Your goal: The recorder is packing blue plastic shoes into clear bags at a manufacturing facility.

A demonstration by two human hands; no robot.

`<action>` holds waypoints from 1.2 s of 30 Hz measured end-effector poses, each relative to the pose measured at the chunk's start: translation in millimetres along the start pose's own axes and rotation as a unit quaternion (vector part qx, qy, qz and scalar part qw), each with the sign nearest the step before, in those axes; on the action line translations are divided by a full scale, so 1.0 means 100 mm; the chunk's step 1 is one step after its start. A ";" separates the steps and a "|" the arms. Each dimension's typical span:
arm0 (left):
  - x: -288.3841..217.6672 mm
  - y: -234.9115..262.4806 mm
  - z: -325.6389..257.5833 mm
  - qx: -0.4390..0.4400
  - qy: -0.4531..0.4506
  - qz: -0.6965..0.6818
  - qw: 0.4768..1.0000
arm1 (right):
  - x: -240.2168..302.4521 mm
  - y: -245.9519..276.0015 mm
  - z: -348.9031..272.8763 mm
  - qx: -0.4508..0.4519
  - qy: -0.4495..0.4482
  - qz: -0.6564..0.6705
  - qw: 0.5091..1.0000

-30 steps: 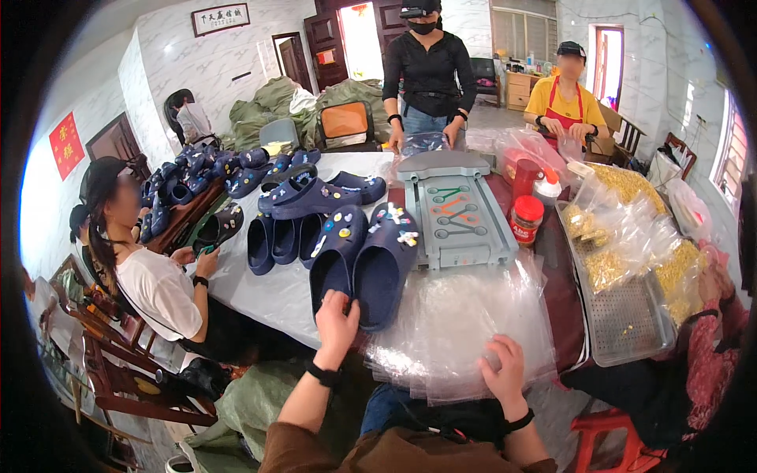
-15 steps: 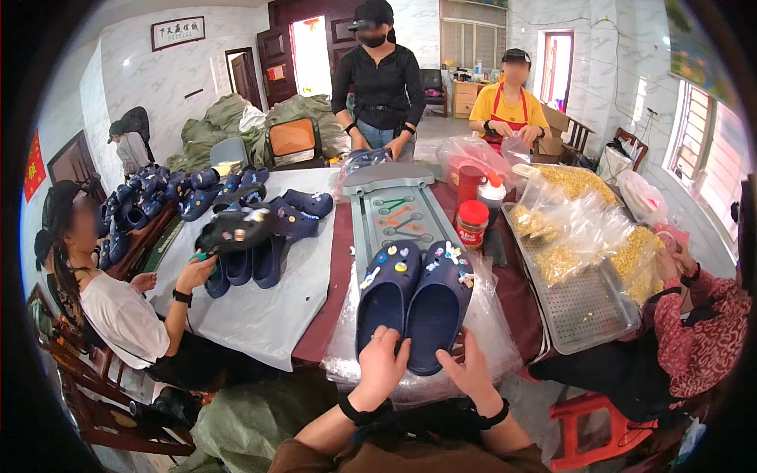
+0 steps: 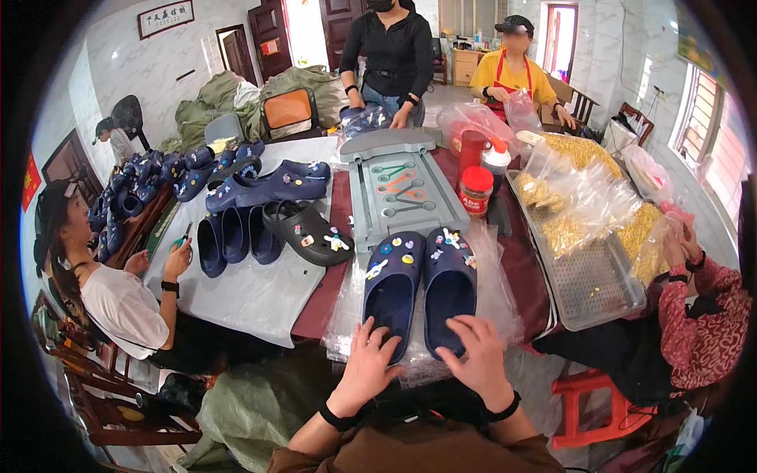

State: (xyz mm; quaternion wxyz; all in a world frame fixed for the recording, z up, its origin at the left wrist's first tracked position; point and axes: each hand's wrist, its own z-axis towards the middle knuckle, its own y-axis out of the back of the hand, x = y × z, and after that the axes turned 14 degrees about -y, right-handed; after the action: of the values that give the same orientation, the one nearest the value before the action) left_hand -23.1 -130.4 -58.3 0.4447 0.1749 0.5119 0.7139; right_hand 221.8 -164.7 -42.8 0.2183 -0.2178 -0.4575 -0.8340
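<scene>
Two navy clogs with colourful charms lie side by side on clear plastic bags at the table's near edge: a left-hand clog and a right-hand clog. Their toes point away from me. My left hand is at the heel of the first, its fingers spread. Over the heel of the second, my right hand is also spread, with fingertips near the opening. Neither hand is closed round a clog; whether the fingertips touch them I cannot tell. Just beyond the toes lies a grey plastic board with green and orange marks.
Left, a black charm-covered clog and several navy clogs lie on white sheeting. A seated co-worker there holds scissors. A red-lidded jar stands right of the board. A perforated metal tray bears bagged yellow pieces. Other people work around the table.
The clogs have come slightly apart, and my fingers have spread from them. The co-worker at left has let go of the black clog, which now lies on the table nearer to me.
</scene>
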 end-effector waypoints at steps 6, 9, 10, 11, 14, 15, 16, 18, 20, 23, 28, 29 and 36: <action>0.04 -0.17 -0.08 -0.006 0.045 -0.018 0.999 | 0.01 -0.22 -0.16 0.080 0.031 -0.056 0.995; 0.05 -0.20 -0.11 -0.006 0.050 -0.042 0.998 | -0.05 -0.28 -0.17 0.100 0.037 -0.065 0.992; 0.05 -0.20 -0.12 -0.024 0.041 -0.049 0.998 | -0.05 -0.29 -0.17 0.101 0.037 -0.065 0.992; 0.05 -0.21 -0.13 -0.042 0.033 -0.056 0.997 | -0.05 -0.31 -0.17 0.103 0.031 -0.039 0.993; 0.04 -0.22 -0.12 -0.081 0.032 -0.076 0.993 | -0.05 -0.30 -0.15 0.099 0.020 0.014 0.995; 0.04 -0.20 -0.11 -0.082 0.032 -0.076 0.993 | -0.05 -0.28 -0.14 0.091 0.009 0.041 0.995; 0.04 -0.16 -0.10 -0.101 0.043 -0.101 0.989 | -0.04 -0.26 -0.13 0.091 0.010 0.041 0.995; 0.01 -0.08 -0.08 -0.120 0.054 -0.126 0.983 | -0.03 -0.21 -0.12 0.054 -0.013 0.104 0.993; -0.02 0.02 -0.05 -0.200 0.101 -0.198 0.954 | -0.05 -0.19 -0.15 0.059 -0.052 0.157 0.984; -0.04 0.09 -0.05 -0.282 0.140 -0.270 0.910 | -0.05 -0.12 -0.16 0.054 -0.101 0.250 0.962; -0.15 -0.03 -0.02 -0.340 0.158 -0.453 0.809 | -0.10 -0.06 -0.24 0.039 -0.141 0.371 0.917; -0.17 -0.08 0.00 -0.340 0.157 -0.453 0.809 | -0.12 -0.07 -0.24 0.053 -0.140 0.388 0.909; -0.11 -0.50 0.09 -0.151 0.187 -0.593 0.768 | -0.27 -0.20 -0.28 0.131 -0.195 0.454 0.860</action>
State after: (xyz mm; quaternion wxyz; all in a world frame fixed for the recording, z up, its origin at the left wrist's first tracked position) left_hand 12.1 -130.3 -96.9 0.6959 -0.3703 0.4721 0.3946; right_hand 228.0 -174.8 -84.7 0.5050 -0.5292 -0.4464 -0.5153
